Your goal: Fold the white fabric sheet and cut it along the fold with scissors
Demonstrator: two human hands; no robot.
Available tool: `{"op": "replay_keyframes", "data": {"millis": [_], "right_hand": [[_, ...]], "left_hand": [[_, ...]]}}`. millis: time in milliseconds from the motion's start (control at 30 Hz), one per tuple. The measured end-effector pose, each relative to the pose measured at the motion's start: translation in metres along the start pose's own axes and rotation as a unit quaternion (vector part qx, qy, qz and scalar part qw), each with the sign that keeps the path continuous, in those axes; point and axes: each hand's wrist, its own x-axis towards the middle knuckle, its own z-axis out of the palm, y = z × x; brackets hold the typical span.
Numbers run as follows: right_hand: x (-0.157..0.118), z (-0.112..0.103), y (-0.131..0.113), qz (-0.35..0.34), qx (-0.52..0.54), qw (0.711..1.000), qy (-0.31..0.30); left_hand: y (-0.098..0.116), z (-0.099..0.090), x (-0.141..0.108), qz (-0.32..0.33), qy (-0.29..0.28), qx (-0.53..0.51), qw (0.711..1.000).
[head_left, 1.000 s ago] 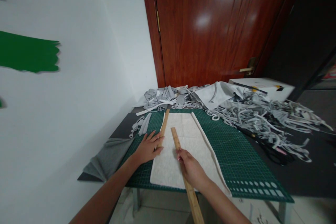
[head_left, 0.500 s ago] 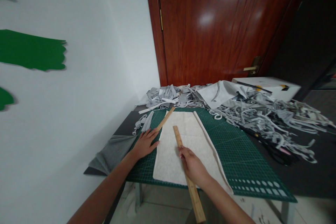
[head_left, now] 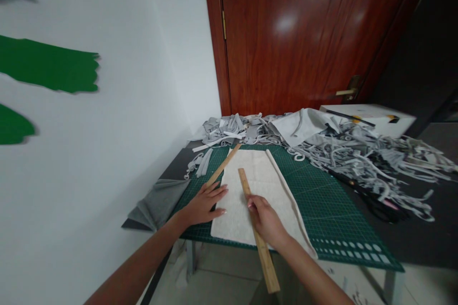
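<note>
Two flat tan wooden rulers [head_left: 266, 267] to hand: gripping one in the right hand's [head_left: 266, 221] curled fingers, aslant over cream rectangular cloth [head_left: 263, 169] by the counter's [head_left: 178, 163] near edge, and spreading the left hand's [head_left: 203, 206] fingers wide over the other ruler's [head_left: 226, 162] near end, seemingly steadying it.

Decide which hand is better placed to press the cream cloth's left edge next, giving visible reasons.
Left, probably: the left hand spreads over that edge of the cream cloth; the right hand holds a wooden ruler.
</note>
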Motion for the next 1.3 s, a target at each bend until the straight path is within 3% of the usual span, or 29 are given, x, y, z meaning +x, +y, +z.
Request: {"op": "replay_keyframes", "data": {"millis": [200, 467, 867, 1000, 1300], "right_hand": [[-0.002, -0.001, -0.003, 0.015, -0.048, 0.998, -0.046], [0.012, 0.013, -0.016, 0.065, -0.069, 0.991, -0.089], [0.068, 0.061, -0.031, 0.082, 0.015, 0.996, -0.031], [0.068, 0.057, -0.031, 0.065, 0.039, 0.997, -0.015], [0.044, 0.040, -0.018, 0.030, 0.013, 0.998, -0.047]], "left_hand": [[-0.007, -0.004, -0.018, -0.012, -0.024, 0.003, 1.000], [-0.008, 0.000, -0.019, -0.011, -0.024, -0.006, 1.000], [-0.006, 0.004, -0.023, -0.006, 0.011, 0.004, 1.000], [-0.004, 0.003, -0.022, -0.012, 0.012, 0.004, 1.000], [-0.008, 0.004, -0.026, -0.016, 0.030, -0.004, 0.999]]}}
